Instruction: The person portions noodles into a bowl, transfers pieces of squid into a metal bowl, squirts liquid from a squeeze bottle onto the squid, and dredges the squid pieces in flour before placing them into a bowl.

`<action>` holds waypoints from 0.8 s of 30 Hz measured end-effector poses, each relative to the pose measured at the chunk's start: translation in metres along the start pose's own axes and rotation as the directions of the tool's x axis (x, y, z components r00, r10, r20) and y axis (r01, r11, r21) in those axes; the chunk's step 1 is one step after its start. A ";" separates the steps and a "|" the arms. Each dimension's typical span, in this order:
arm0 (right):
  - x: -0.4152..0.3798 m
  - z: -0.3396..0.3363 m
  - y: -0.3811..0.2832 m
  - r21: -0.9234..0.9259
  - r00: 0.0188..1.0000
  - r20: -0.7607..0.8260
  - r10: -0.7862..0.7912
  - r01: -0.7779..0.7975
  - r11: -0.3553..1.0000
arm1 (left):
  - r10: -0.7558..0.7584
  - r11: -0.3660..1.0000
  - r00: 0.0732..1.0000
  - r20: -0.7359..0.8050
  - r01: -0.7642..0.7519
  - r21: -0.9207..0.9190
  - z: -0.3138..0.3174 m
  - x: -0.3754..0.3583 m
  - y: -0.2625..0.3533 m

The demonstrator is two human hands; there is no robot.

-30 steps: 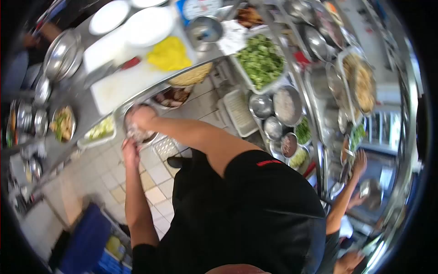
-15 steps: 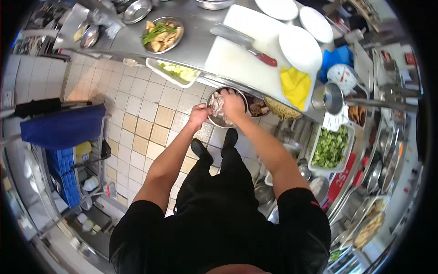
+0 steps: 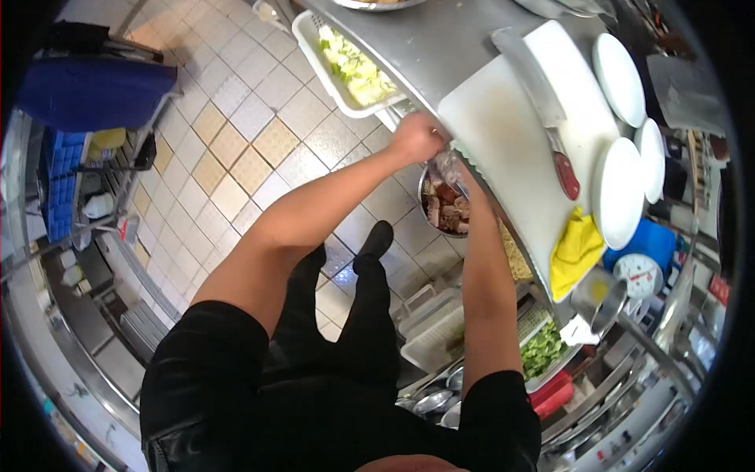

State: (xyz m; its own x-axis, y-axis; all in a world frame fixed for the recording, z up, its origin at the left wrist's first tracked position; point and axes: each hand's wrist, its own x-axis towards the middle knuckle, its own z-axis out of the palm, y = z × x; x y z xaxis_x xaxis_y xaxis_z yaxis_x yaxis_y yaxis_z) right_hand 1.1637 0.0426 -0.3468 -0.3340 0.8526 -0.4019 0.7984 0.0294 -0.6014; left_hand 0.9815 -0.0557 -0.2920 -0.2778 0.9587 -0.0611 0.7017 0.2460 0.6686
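Observation:
My left hand (image 3: 417,140) is closed at the front edge of the counter, below the white cutting board (image 3: 491,106). What its fingers hold, if anything, is hidden. Close beside it my right hand (image 3: 451,169) reaches in at the counter edge; blur and the edge hide its fingers. Directly under that hand, a steel bowl (image 3: 425,214) holds chunks of brownish-red meat (image 3: 448,208). The bowl of pale meat strips cannot be made out.
A cleaver (image 3: 535,79), a red-handled knife (image 3: 564,169), white plates (image 3: 619,193) and a yellow cloth (image 3: 576,250) lie on the counter (image 3: 448,39). A white tray of chopped vegetables (image 3: 322,67) juts from its edge. Noodles (image 3: 515,256) and a scale (image 3: 638,275) are at right.
The view has turned and moved closer to the counter. Both hands have left the bowl of pale meat strips, now out of sight, and have come to the counter edge.

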 end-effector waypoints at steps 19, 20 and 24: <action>0.083 -0.021 0.055 -0.087 0.966 -0.093 -0.241 0.233 0.969 | 0.041 0.990 0.951 -0.306 -0.080 -0.114 0.027 0.029 -0.003; 0.111 -0.013 0.054 -0.137 0.959 -0.097 -0.265 0.251 0.958 | -0.014 0.969 0.900 -0.436 -0.096 -0.228 0.028 0.005 -0.007; 0.172 0.003 0.068 -0.309 0.964 -0.081 -0.253 0.217 0.926 | -0.303 0.832 0.783 -0.544 -0.061 -0.551 0.045 -0.105 -0.037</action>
State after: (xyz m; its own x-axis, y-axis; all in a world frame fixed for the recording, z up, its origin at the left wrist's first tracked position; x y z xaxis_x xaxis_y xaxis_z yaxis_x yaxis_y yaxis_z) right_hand 1.1585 0.1898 -0.4591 -0.4835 0.8568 -0.1794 0.8217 0.3737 -0.4303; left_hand 1.0146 -0.1584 -0.3436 -0.7866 0.5983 0.1525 0.2394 0.0679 0.9685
